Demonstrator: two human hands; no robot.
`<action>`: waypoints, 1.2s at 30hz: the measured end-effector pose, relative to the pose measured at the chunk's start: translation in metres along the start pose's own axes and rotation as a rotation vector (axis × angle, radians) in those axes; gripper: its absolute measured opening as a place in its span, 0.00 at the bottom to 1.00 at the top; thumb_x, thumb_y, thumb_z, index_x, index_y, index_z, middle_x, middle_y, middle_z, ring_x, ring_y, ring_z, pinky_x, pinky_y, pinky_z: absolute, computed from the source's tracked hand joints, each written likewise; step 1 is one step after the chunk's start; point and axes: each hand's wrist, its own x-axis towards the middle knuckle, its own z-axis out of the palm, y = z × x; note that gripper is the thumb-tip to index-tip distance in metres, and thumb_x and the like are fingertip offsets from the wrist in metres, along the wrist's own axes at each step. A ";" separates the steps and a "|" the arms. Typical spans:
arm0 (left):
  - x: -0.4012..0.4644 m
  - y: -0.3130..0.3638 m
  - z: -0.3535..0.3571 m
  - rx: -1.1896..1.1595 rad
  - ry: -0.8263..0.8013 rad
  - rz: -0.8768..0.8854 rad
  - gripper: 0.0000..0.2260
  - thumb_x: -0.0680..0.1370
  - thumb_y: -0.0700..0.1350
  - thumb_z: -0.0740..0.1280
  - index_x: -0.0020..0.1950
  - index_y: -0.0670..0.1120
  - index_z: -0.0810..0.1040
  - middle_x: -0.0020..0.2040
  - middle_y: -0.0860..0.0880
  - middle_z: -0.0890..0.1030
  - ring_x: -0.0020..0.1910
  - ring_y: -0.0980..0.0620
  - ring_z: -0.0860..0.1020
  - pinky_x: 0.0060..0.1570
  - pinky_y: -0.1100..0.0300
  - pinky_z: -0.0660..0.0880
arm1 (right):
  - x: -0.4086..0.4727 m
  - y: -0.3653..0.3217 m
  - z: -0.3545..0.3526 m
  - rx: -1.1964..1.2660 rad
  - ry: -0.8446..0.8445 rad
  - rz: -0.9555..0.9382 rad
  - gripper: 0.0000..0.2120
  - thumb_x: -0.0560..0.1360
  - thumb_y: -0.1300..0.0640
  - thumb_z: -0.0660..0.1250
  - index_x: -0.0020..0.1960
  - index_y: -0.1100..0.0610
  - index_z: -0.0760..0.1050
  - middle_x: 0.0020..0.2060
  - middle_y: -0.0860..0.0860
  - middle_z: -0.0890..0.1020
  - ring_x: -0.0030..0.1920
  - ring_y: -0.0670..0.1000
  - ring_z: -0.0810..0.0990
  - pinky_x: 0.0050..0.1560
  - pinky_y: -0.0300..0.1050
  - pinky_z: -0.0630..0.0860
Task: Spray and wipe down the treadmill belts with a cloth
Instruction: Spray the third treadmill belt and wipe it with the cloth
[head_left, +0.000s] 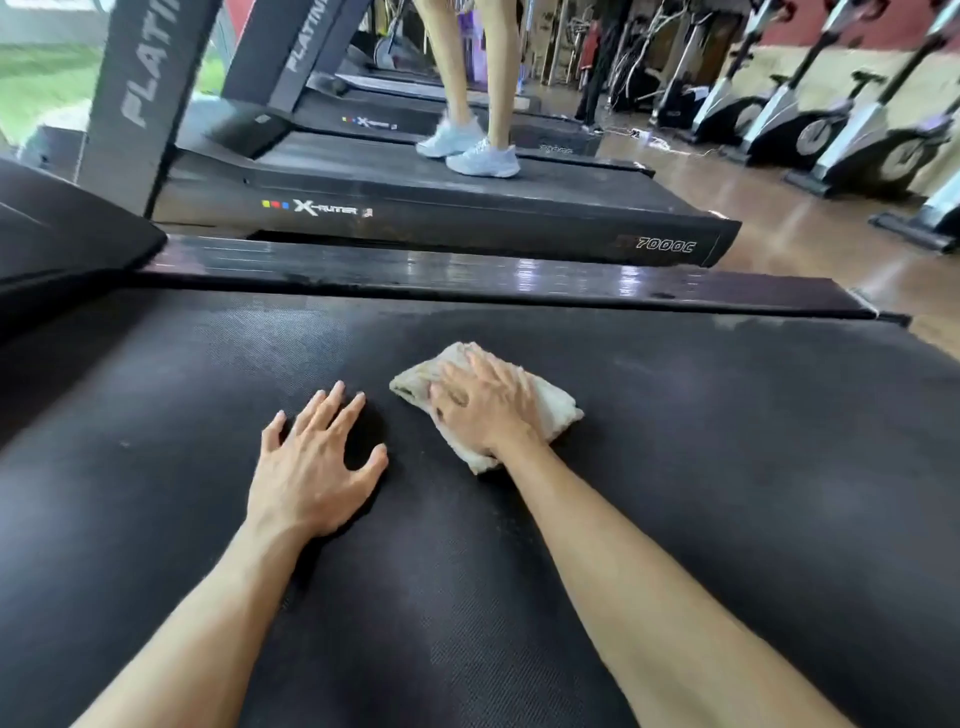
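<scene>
A wide black treadmill belt (727, 467) fills the lower part of the head view. On it lies a folded off-white cloth (556, 405), and my right hand (483, 402) presses flat on top of it with the fingers spread over the fabric. My left hand (311, 457) rests on the bare belt just to the left of the cloth, fingers spread and straight, holding nothing. A pale smear shows on the belt near its far edge. No spray bottle is in view.
A glossy black side rail (467, 275) borders the belt's far edge. Beyond it a person in pale sneakers (470, 148) stands on the neighbouring treadmill (415, 208). More treadmills stand behind, exercise bikes (831, 130) line the right, and wooden floor lies between.
</scene>
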 end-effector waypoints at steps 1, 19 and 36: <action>-0.004 -0.001 -0.001 -0.010 0.009 -0.021 0.32 0.79 0.66 0.52 0.82 0.57 0.58 0.83 0.55 0.52 0.82 0.57 0.48 0.80 0.47 0.45 | -0.017 0.000 -0.001 0.015 -0.008 0.002 0.27 0.82 0.34 0.50 0.80 0.38 0.62 0.84 0.44 0.53 0.82 0.50 0.50 0.81 0.56 0.41; -0.227 0.089 -0.050 -0.191 -0.033 -0.035 0.28 0.84 0.59 0.55 0.83 0.52 0.57 0.83 0.55 0.54 0.82 0.58 0.49 0.80 0.52 0.45 | -0.301 0.010 -0.037 -0.001 -0.089 0.065 0.42 0.72 0.29 0.32 0.82 0.39 0.55 0.84 0.43 0.46 0.83 0.49 0.42 0.81 0.56 0.38; -0.152 0.185 -0.032 -0.272 0.031 -0.001 0.34 0.80 0.63 0.45 0.83 0.50 0.54 0.83 0.54 0.54 0.81 0.59 0.48 0.79 0.56 0.42 | -0.270 0.092 -0.048 -0.046 -0.086 0.037 0.41 0.73 0.27 0.29 0.83 0.38 0.49 0.83 0.43 0.39 0.83 0.49 0.38 0.79 0.56 0.32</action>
